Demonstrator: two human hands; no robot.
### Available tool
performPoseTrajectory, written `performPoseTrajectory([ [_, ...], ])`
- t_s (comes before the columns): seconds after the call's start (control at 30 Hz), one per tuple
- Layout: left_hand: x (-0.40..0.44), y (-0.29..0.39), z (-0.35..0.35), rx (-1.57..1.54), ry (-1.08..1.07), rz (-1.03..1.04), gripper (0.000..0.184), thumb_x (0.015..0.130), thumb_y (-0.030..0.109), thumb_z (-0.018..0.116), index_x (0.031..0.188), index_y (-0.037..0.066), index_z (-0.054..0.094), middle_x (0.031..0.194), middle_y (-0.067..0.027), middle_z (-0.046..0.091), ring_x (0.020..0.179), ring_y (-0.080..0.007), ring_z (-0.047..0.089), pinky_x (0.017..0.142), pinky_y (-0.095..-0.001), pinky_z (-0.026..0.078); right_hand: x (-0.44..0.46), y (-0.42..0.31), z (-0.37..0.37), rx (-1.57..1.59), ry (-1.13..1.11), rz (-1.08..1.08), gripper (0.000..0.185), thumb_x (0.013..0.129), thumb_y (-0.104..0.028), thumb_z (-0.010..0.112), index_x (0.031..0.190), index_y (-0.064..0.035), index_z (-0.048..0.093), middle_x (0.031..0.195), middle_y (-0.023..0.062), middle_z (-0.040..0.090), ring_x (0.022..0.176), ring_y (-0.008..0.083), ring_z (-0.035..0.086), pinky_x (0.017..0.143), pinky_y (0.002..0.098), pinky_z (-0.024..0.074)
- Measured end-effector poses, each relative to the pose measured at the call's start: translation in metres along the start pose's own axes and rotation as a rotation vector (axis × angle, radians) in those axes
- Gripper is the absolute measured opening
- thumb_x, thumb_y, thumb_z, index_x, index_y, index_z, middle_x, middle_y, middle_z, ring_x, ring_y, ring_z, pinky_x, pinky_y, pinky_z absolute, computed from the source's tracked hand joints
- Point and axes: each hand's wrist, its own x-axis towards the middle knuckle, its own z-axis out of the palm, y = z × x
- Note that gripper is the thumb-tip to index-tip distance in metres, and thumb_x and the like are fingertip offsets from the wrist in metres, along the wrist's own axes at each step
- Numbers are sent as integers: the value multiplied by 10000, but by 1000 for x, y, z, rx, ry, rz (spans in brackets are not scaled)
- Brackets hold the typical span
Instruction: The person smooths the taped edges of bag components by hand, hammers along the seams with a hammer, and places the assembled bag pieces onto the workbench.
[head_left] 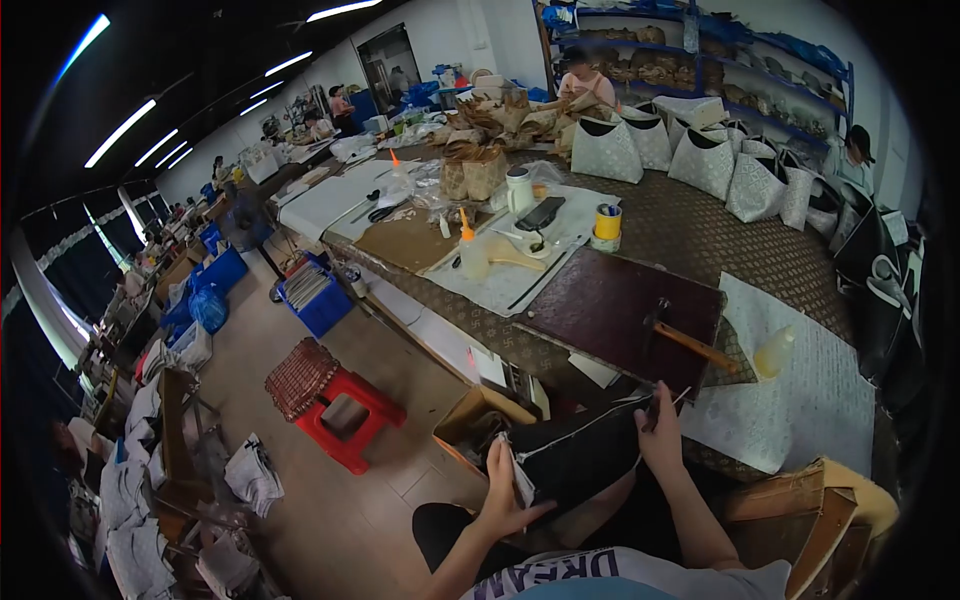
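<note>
A black, box-like bag piece (580,445) with pale edges lies across my lap. My left hand (500,495) grips its white-edged left end, thumb on the near side and fingers behind. At the far right end of the piece is my right hand (660,435), its fingers closed around a thin stick-like tool (684,394), of which only the tip shows. Just beyond that hand, a wooden-handled hammer (695,345) rests on a dark red board (610,300) on the worktable.
Glue bottles (474,255), a yellow tin (607,222) and a white jar (519,190) stand on the table. Several patterned bags (607,152) line its far side. A red stool (350,420) and blue crate (318,297) are at left. Other people work farther back.
</note>
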Motion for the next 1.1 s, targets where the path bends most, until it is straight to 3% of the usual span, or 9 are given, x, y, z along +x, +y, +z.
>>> performPoseTrajectory([
  [0.1, 5, 15, 5, 8, 125, 87, 1260, 634, 298, 927, 1564, 70, 109, 1583, -320, -2, 1479, -496, 75, 1186, -513, 153, 11, -24, -11, -107, 230, -316, 461, 907, -74, 645, 1342, -9, 504, 1377, 217, 519, 1316, 391, 475, 1082, 456, 384],
  [0.13, 4, 9, 8, -5, 139, 125, 1243, 634, 302, 928, 1561, 86, 129, 1585, -317, -6, 1480, -493, 78, 1185, -517, 153, 7, -38, -6, 104, 147, -384, 421, 872, -35, 657, 1281, -51, 558, 1341, 197, 556, 1285, 398, 501, 1103, 479, 351],
  [0.27, -24, -15, 15, -82, 171, 132, 1078, 677, 297, 901, 1512, 86, 252, 1591, -297, 10, 1481, -471, 111, 1185, -515, 161, -9, -76, 14, 42, -402, -751, 348, 818, -137, 763, 1147, -136, 650, 1180, 94, 655, 1194, 293, 581, 1076, 457, 375],
  [0.43, -43, -3, 7, 27, 154, 39, 666, 795, 195, 810, 1340, 42, 459, 1514, -259, 287, 1400, -409, 339, 1143, -469, 286, -6, -60, 38, 163, -499, -819, 220, 783, -162, 786, 982, -142, 693, 976, 1, 672, 935, 200, 643, 970, 409, 436],
  [0.47, -48, 7, 16, -11, 230, -104, 440, 822, 110, 765, 1201, 30, 556, 1418, -223, 425, 1275, -363, 493, 1067, -431, 392, -7, -58, 40, 170, -511, -843, 205, 784, -156, 784, 967, -142, 695, 958, -6, 673, 925, 193, 644, 964, 404, 439],
  [0.57, -56, 6, 44, -294, 532, -133, 345, 815, 68, 767, 1113, 22, 601, 1366, -210, 485, 1198, -347, 559, 993, -399, 459, -6, -55, 36, 167, -567, -862, 159, 788, -146, 777, 924, -141, 693, 919, -19, 673, 916, 178, 645, 957, 401, 444],
  [0.77, -48, 26, 17, 179, 265, -15, 267, 776, -46, 778, 1009, 20, 666, 1256, -157, 575, 916, -180, 662, 698, -246, 564, 2, -59, 18, 128, -636, -856, 129, 797, -165, 769, 895, -142, 690, 930, -24, 685, 930, 178, 646, 982, 410, 441],
  [1.0, -48, 20, 12, 42, 295, -112, 270, 733, 15, 827, 976, 69, 724, 1187, -103, 649, 1047, -282, 662, 871, -358, 552, 2, -54, 33, 142, -659, -832, 159, 808, -175, 761, 955, -150, 709, 997, 2, 705, 1002, 189, 654, 1012, 430, 437],
  [1.1, -34, 29, 3, 276, 247, 31, 297, 741, 64, 826, 1021, 107, 738, 1180, -66, 651, 1123, -290, 622, 964, -434, 489, 14, -53, 22, 70, -671, -958, 251, 808, -179, 761, 1052, -152, 708, 962, 14, 696, 969, 198, 656, 1032, 445, 429],
])
